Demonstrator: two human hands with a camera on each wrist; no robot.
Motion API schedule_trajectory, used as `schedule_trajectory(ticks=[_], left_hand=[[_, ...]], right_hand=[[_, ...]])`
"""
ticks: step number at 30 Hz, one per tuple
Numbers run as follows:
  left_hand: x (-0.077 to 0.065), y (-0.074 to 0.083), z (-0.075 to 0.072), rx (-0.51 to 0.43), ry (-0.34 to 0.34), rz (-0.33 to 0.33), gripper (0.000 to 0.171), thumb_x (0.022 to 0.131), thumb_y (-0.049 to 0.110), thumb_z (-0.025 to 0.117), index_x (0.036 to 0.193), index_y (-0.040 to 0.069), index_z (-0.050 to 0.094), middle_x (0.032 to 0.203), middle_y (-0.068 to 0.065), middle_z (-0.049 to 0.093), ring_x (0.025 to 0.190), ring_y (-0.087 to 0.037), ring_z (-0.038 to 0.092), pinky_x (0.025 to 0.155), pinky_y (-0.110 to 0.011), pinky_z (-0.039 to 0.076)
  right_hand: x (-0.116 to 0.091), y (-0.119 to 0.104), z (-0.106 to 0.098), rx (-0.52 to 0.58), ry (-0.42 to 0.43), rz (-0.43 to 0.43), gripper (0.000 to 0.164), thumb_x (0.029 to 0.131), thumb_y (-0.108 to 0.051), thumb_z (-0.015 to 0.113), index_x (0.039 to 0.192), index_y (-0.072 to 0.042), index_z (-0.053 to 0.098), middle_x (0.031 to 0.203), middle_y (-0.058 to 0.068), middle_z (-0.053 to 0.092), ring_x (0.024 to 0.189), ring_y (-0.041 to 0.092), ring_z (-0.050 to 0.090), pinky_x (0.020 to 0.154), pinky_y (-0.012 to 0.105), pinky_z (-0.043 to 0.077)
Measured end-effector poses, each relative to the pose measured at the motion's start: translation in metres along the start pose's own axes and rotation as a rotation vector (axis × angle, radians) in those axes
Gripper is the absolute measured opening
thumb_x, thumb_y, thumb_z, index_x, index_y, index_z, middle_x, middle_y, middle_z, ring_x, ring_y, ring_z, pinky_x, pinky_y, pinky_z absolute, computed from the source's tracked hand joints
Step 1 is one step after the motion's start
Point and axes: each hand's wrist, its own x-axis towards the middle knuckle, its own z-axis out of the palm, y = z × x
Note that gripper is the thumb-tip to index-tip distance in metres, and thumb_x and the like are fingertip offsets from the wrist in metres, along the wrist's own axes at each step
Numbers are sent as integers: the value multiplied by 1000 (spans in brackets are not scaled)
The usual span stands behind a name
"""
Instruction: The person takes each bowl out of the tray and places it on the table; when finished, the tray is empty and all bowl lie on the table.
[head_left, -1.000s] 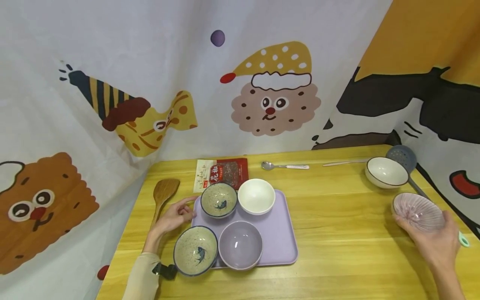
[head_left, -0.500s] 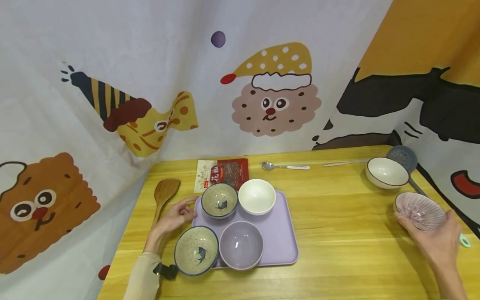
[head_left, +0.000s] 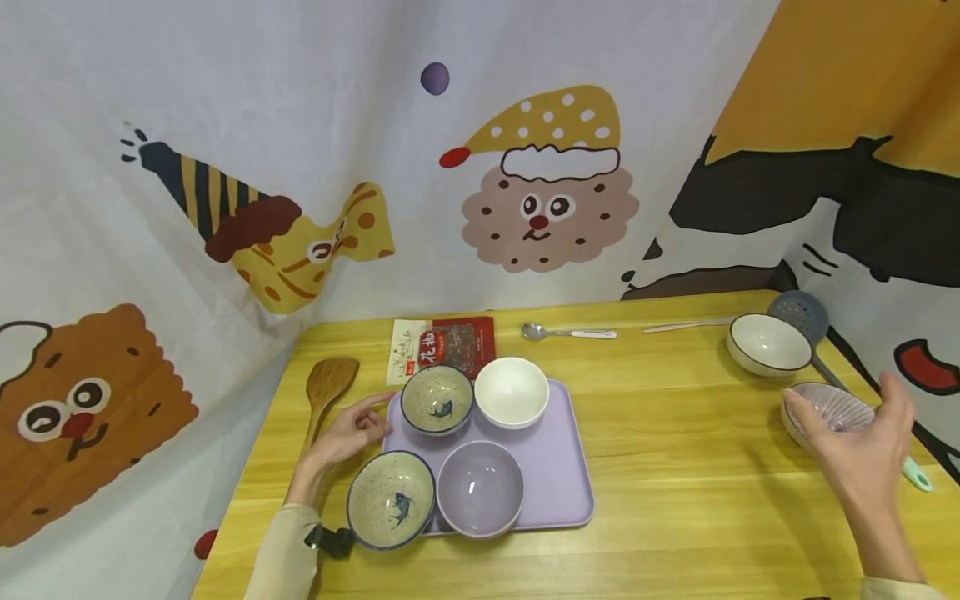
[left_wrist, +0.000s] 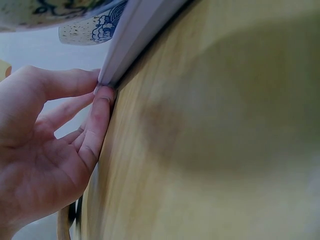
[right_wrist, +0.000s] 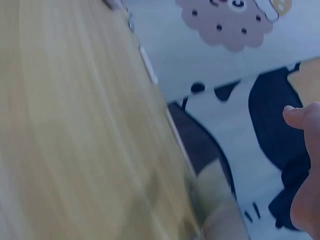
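Bowl (head_left: 837, 406), ribbed: behind spread right hand (head_left: 861, 460) | tray (head_left: 558, 471) edge pinched by left hand (head_left: 347, 437)

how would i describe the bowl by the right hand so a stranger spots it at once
On the right side of the wooden table, find the dark-rimmed white bowl. The ribbed bowl sits on its near side, partly hidden by the right hand. Unlike its plain white neighbour, its pinkish-purple inside has fine radiating lines.
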Motion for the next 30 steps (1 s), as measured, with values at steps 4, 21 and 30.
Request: schedule_trajectory(ticks=[4, 21, 30], left_hand=[[-1, 3, 0, -2, 0, 2, 60, 91, 3, 67, 148, 0, 47, 93, -14, 63, 73, -11, 54, 62, -21, 45], [-4, 8, 2, 31, 5, -5, 59, 94, 1, 64, 149, -4, 44, 94, -16, 63, 74, -14, 54, 62, -22, 45], [-5, 14, 3, 41, 14, -18, 57, 94, -3, 61, 148, -5, 45, 95, -22, 62, 75, -17, 55, 62, -22, 46]], right_hand=[[-5, -20, 9, 71, -12, -12, 95, 85, -28, 77, 162, -22, 21, 166, 6, 23, 153, 27, 23, 127, 40, 15], [-23, -96, 51, 178, -190, -396, 99, 78, -11, 85, 160, -20, 31, 159, 13, 37, 147, 30, 35, 115, 12, 24], [-38, -118, 87, 228, -384, -518, 106, 76, -12, 88, 161, -13, 25, 161, 18, 35, 144, 43, 36, 122, 45, 28]])
